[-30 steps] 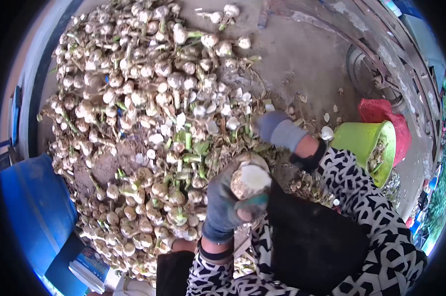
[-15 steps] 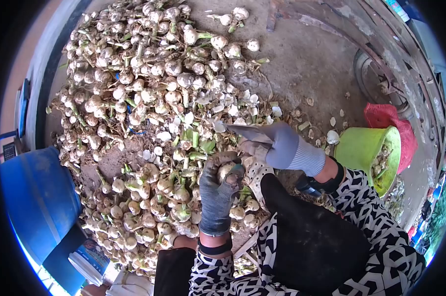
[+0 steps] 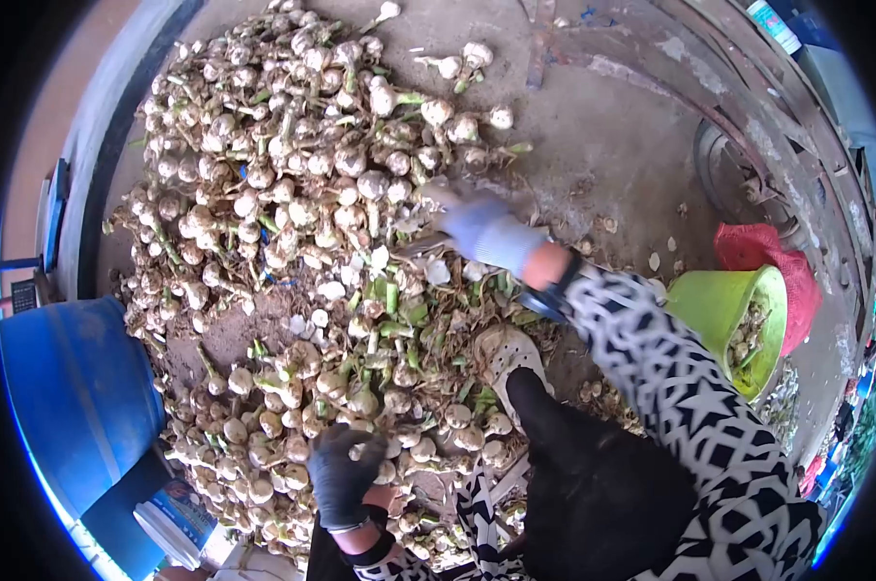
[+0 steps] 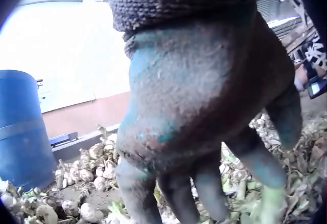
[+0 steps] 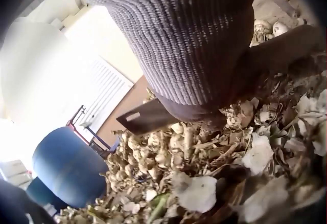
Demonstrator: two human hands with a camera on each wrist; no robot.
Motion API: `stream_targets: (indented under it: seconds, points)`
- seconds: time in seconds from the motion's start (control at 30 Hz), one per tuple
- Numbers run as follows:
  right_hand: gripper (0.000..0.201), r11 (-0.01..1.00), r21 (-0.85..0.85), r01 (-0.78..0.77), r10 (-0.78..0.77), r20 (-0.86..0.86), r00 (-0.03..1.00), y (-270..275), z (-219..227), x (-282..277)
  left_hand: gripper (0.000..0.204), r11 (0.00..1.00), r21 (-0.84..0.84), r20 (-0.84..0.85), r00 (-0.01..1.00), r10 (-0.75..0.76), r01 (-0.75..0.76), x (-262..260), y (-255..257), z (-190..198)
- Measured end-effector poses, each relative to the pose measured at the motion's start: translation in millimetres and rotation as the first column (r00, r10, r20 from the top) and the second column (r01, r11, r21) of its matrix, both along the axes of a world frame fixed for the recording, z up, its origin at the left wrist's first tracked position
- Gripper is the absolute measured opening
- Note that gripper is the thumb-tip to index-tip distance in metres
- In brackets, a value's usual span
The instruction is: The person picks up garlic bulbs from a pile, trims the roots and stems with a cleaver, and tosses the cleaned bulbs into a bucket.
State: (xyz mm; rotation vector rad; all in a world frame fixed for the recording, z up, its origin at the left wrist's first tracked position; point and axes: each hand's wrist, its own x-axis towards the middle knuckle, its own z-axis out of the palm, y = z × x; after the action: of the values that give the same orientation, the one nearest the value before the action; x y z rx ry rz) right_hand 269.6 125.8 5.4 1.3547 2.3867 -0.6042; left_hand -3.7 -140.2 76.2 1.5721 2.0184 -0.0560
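Note:
In a dark, stained glove, my left hand (image 3: 344, 479) hangs over the lower part of the bulb pile (image 3: 292, 358). The left wrist view shows that hand (image 4: 179, 96) with its fingers pointing down and spread, above bulbs and cut green stalks (image 4: 242, 206). My right hand (image 3: 491, 232), gloved in pale grey-purple, is over the middle of the pile. The right wrist view shows it (image 5: 179, 55) gripping a knife (image 5: 148, 117), a flat slotted part sticking out on one side. Its fingers are mostly hidden there.
A blue barrel (image 3: 89, 397) stands at left. At right are a lime-green bucket (image 3: 694, 305) with trimmings inside and a red sack (image 3: 801, 290). Peelings and stalks (image 3: 389, 320) lie mid-pile, beside a shoe (image 3: 506, 356). Metal framework (image 3: 670, 92) is at upper right.
My left hand has let go of the bulb and moved down and left over the pile. My right hand has moved up and left, away from the left hand, with the knife.

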Motion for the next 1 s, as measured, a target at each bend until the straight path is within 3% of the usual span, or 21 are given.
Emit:
stream_targets:
  seconds: [0.03, 0.1, 0.13, 0.17, 0.2, 0.23, 0.27, 0.33, 0.37, 0.4, 0.47, 0.53, 0.57, 0.6, 0.63, 0.67, 0.73, 0.8, 0.87, 0.93, 1.0]
  points:
    - [0.028, 1.0, -0.015, -0.016, 0.017, 0.051, 0.999, 10.2, -13.7, -8.2, 0.017, 0.986, 0.165, 0.057, 0.998, 0.02, -0.029, 0.0, 6.8, -0.5]
    - [0.043, 0.997, -0.049, -0.051, 0.058, 0.151, 0.987, 30.4, -42.9, -24.3, 0.036, 0.966, 0.252, 0.144, 0.989, 0.026, -0.062, 16.0, 42.5, 6.5]
    - [0.041, 0.991, -0.064, -0.114, 0.119, 0.084, 0.989, 34.7, -41.0, -26.1, 0.048, 0.944, 0.327, 0.161, 0.987, -0.012, -0.041, 28.2, 61.1, 7.4]
    - [0.035, 0.995, -0.082, 0.05, -0.067, -0.219, 0.973, 24.5, -32.5, -25.2, 0.058, 0.904, 0.426, 0.18, 0.982, -0.063, -0.02, 40.8, 77.5, 3.0]
    - [0.03, 0.968, -0.148, 0.2, -0.248, -0.492, 0.835, 4.5, -17.0, -20.6, 0.068, 0.853, 0.523, 0.195, 0.974, -0.118, -0.002, 53.0, 93.6, -4.6]
    - [0.015, 0.876, -0.445, 0.188, -0.459, -0.646, 0.61, -17.3, 9.4, -15.8, 0.074, 0.821, 0.569, 0.185, 0.967, -0.173, 0.038, 64.0, 109.1, -11.7]
    - [0.017, 0.817, -0.57, 0.08, -0.53, -0.691, 0.491, -34.5, 19.2, -9.5, 0.081, 0.792, 0.606, 0.174, 0.958, -0.227, 0.078, 72.9, 119.4, -20.2]
    - [0.022, 0.695, -0.712, -0.102, -0.643, -0.678, 0.355, -59.9, 26.8, 0.6, 0.075, 0.819, 0.551, 0.632, 0.72, -0.287, -0.158, 84.3, 122.5, -58.6]
    - [0.024, 0.659, -0.742, -0.121, -0.681, -0.658, 0.322, -67.0, 29.5, 7.6, 0.065, 0.901, 0.326, 0.834, 0.536, -0.131, -0.286, 90.3, 115.3, -71.0]
    - [0.024, 0.649, -0.749, -0.136, -0.693, -0.655, 0.301, -72.6, 34.5, 14.8, 0.053, 0.923, 0.254, 0.862, 0.501, -0.081, -0.287, 99.4, 114.1, -51.6]
    - [0.023, 0.734, -0.675, -0.077, -0.63, -0.719, 0.293, -75.0, 36.8, 28.1, 0.048, 0.944, 0.088, 0.936, 0.351, 0.03, -0.317, 99.9, 102.4, -68.6]
    - [0.023, 0.853, -0.517, -0.07, -0.483, -0.834, 0.268, -79.7, 26.0, 32.7, 0.045, 0.959, 0.125, 0.903, 0.43, -0.003, -0.255, 93.6, 92.5, -75.4]
    - [0.022, 0.912, -0.405, -0.066, -0.379, -0.893, 0.243, -82.6, 17.7, 33.6, 0.048, 0.939, 0.107, 0.941, 0.339, 0.011, -0.328, 99.2, 90.2, -69.5]
    - [0.019, 0.92, -0.387, -0.056, -0.357, -0.89, 0.284, -84.4, 21.0, 33.2, 0.051, 0.912, 0.086, 0.97, 0.244, 0.016, -0.4, 104.4, 89.8, -63.1]
    - [0.018, 0.924, -0.379, -0.055, -0.346, -0.888, 0.304, -85.1, 25.6, 31.0, 0.062, 0.92, -0.071, 0.997, -0.02, 0.069, -0.385, 107.3, 93.1, -57.7]
    - [0.016, 0.928, -0.37, -0.054, -0.334, -0.885, 0.323, -84.6, 33.9, 27.0, 0.062, 0.918, -0.07, 0.997, -0.016, 0.07, -0.391, 109.9, 92.3, -48.4]
    - [0.016, 0.956, -0.29, -0.035, -0.272, -0.926, 0.261, -85.2, 51.8, 19.5, 0.073, 0.889, -0.22, 0.971, -0.175, 0.161, -0.402, 115.3, 89.6, -31.8]
    - [0.022, 0.984, -0.162, 0.068, -0.174, -0.948, 0.268, -87.1, 61.4, 19.7, 0.073, 0.875, -0.197, 0.974, -0.19, 0.123, -0.442, 117.4, 87.4, -36.9]
    - [0.029, 0.984, -0.062, 0.165, -0.112, -0.945, 0.308, -90.2, 71.3, 29.2, 0.071, 0.881, -0.183, 0.983, -0.087, 0.161, -0.435, 111.2, 84.7, -35.3]
    - [0.032, 0.981, 0.182, 0.064, 0.048, -0.555, 0.83, -91.1, 85.5, 40.6, 0.068, 0.864, -0.252, 0.968, -0.101, 0.231, -0.437, 110.8, 82.9, -27.6]
    - [0.037, 0.975, 0.217, 0.039, 0.079, -0.507, 0.858, -94.8, 88.7, 39.3, 0.067, 0.882, -0.169, 0.983, -0.016, 0.181, -0.441, 114.6, 83.5, -20.8]
